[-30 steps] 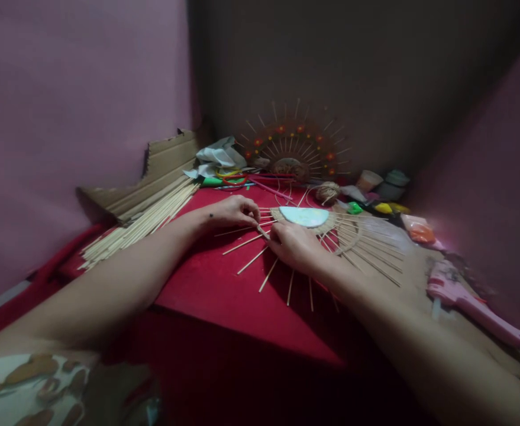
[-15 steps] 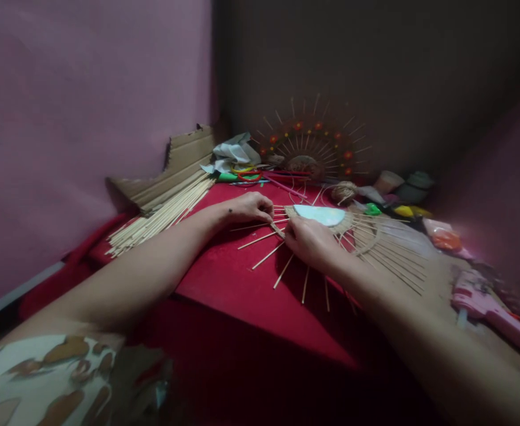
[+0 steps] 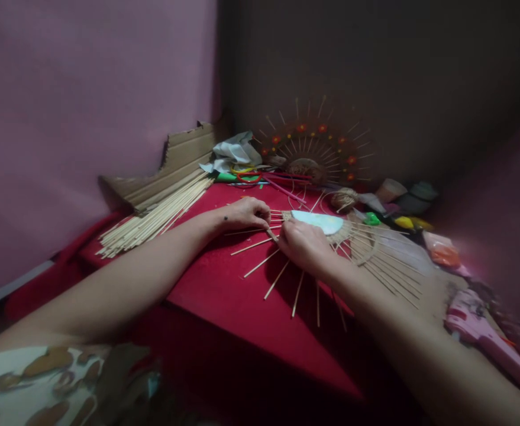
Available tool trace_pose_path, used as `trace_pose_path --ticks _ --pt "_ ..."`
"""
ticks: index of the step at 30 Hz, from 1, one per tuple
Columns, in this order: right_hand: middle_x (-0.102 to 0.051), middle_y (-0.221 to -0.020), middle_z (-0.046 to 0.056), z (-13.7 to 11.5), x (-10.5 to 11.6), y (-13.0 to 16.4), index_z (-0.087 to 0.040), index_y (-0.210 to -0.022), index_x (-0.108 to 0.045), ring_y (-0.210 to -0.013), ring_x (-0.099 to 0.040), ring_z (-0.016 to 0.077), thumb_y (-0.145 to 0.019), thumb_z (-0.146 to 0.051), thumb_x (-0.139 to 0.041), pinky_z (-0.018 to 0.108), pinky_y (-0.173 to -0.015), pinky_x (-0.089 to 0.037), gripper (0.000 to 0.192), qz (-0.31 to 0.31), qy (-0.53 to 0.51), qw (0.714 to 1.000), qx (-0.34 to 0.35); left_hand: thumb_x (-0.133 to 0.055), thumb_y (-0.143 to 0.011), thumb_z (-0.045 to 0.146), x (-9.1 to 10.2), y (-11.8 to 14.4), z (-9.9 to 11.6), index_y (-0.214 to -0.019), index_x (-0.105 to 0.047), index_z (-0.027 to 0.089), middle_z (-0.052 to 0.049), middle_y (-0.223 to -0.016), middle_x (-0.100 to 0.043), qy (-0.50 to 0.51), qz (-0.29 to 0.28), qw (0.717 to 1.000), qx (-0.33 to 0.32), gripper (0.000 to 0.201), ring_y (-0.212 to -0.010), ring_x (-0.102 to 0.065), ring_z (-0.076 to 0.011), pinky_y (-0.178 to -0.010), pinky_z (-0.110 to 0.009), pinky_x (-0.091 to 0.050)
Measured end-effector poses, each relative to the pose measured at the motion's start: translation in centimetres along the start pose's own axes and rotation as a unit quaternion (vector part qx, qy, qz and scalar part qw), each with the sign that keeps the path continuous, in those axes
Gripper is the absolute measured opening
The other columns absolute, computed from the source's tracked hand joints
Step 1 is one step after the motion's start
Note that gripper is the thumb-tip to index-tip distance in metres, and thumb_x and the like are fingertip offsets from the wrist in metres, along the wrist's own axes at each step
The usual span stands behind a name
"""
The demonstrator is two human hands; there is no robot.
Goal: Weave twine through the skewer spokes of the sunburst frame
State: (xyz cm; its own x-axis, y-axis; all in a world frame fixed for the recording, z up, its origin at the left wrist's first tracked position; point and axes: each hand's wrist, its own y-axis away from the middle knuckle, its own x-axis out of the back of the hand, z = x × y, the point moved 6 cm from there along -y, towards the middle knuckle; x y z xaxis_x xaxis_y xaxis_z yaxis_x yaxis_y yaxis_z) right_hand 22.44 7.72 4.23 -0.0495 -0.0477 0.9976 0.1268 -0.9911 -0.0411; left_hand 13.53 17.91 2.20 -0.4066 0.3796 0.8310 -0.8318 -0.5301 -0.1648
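A fan-shaped piece of thin wooden sticks (image 3: 253,245) lies on the red table, its sticks radiating from a pale blue half-disc (image 3: 319,221). A tan woven band (image 3: 339,236) runs along the disc's curved edge. My left hand (image 3: 251,213) pinches one end of a short tan jute strip (image 3: 273,235) at the fan's left side. Closed beside the half-disc, my right hand (image 3: 304,241) has the strip's other end at its fingers; its fingertips are partly hidden. Both hands are above the sticks.
Loose sticks (image 3: 153,222) lie in a bundle at left before torn cardboard (image 3: 166,168). Behind stand a flower-decorated stick fan (image 3: 308,142), red-handled scissors (image 3: 248,177) and a twine ball (image 3: 345,199). A pink glue gun (image 3: 472,319) lies at right, near another stick fan (image 3: 388,266).
The view has shifted slightly. Both hands stay at the fan's left side with the strip between them; the fan appears a little lower and turned only slightly, if at all.
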Motion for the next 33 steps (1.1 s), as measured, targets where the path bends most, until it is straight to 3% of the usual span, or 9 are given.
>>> trace_pose_path --ticks 11,16,21,24,29,33 --pt "-0.066 -0.065 0.005 0.8 -0.3 0.5 -0.016 -0.074 -0.072 -0.062 -0.056 0.0145 -0.074 -0.015 -0.052 0.025 -0.056 -0.032 0.020 -0.067 -0.178 0.982 -0.017 -0.065 -0.068 0.024 -0.3 -0.5 -0.2 -0.071 -0.065 0.015 0.002 -0.066 -0.059 -0.008 -0.010 1.000 0.022 0.009 -0.063 -0.051 -0.0108 -0.056 -0.020 -0.034" --pt "-0.069 -0.070 0.004 -0.1 0.4 1.7 -0.017 -0.078 -0.072 -0.062 -0.057 0.0135 -0.075 -0.013 -0.052 0.025 -0.059 -0.034 0.021 -0.031 -0.226 0.973 0.013 -0.064 -0.070 0.025 -0.4 -0.3 -0.3 -0.073 -0.066 0.015 0.002 -0.068 -0.059 0.008 -0.003 1.000 0.009 0.010 -0.065 -0.052 -0.0112 -0.058 -0.021 -0.035" --pt "-0.071 -0.077 0.006 -3.0 0.3 0.2 -0.015 -0.084 -0.072 -0.069 -0.061 0.0142 -0.080 -0.013 -0.050 0.024 -0.065 -0.039 0.022 0.007 -0.293 0.955 0.048 -0.064 -0.070 0.021 -0.6 -0.5 -0.7 -0.074 -0.067 0.014 0.001 -0.069 -0.062 0.014 -0.004 1.000 0.001 0.008 -0.066 -0.054 -0.0118 -0.060 -0.021 -0.037" --pt "-0.072 -0.082 0.008 -5.0 -0.2 -0.7 -0.015 -0.085 -0.071 -0.075 -0.063 0.0168 -0.081 -0.013 -0.048 0.026 -0.069 -0.042 0.024 -0.006 -0.251 0.966 0.064 -0.063 -0.069 0.017 -0.7 -0.7 -0.9 -0.074 -0.068 0.015 0.000 -0.070 -0.064 0.006 -0.007 1.000 -0.005 0.007 -0.070 -0.057 -0.0132 -0.063 -0.022 -0.039" --pt "-0.070 -0.094 0.013 -8.0 -0.8 -0.8 -0.013 -0.095 -0.066 -0.081 -0.065 0.0235 -0.084 -0.018 -0.046 0.032 -0.065 -0.045 0.023 -0.046 -0.082 0.988 0.122 -0.066 -0.069 0.021 -0.7 -0.6 -0.6 -0.074 -0.069 0.014 -0.002 -0.069 -0.066 0.023 -0.012 1.000 -0.002 0.008 -0.068 -0.057 -0.0139 -0.061 -0.023 -0.039" --pt "-0.067 -0.085 0.015 -10.0 -0.7 -0.5 -0.010 -0.096 -0.063 -0.070 -0.064 0.0248 -0.085 -0.008 -0.036 0.033 -0.053 -0.044 0.030 -0.034 0.038 0.973 0.225 -0.067 -0.068 0.019 -0.5 -0.5 -0.4 -0.075 -0.069 0.014 -0.001 -0.070 -0.065 0.023 -0.013 1.000 0.007 0.008 -0.065 -0.056 -0.0129 -0.058 -0.023 -0.038"
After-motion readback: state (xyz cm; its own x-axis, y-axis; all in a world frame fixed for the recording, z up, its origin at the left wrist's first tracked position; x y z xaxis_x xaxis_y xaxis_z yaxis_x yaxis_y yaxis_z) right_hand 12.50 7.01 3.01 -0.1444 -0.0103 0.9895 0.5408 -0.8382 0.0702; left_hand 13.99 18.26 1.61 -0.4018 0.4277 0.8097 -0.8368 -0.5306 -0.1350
